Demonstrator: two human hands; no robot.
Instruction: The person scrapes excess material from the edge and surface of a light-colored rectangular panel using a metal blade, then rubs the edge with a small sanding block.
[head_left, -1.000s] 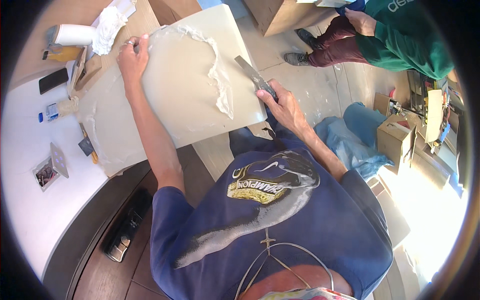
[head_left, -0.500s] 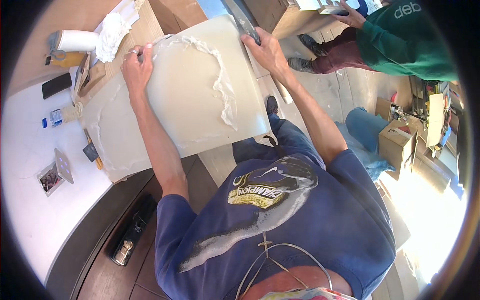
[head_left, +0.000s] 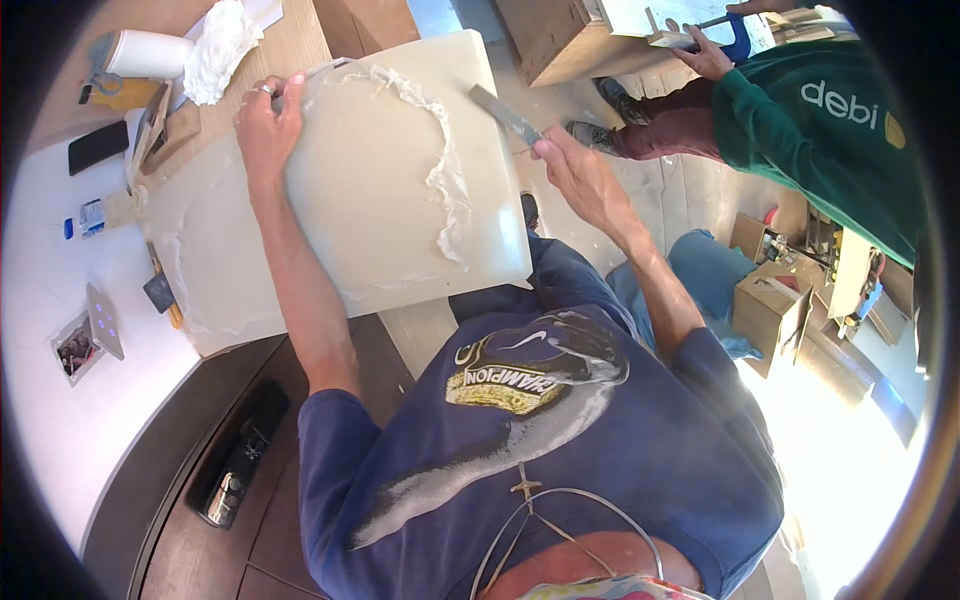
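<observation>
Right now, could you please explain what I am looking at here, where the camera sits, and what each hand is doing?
This is one wide fisheye view from a camera worn on a person's head, looking down, so edges bend. The left hand grips the far edge of a pale slab that carries a ragged ridge of white paste. The right hand holds a flat metal scraper over the slab's right edge. A crumpled white rag and a paper roll lie on the worktop. A co-worker in a green top works nearby.
</observation>
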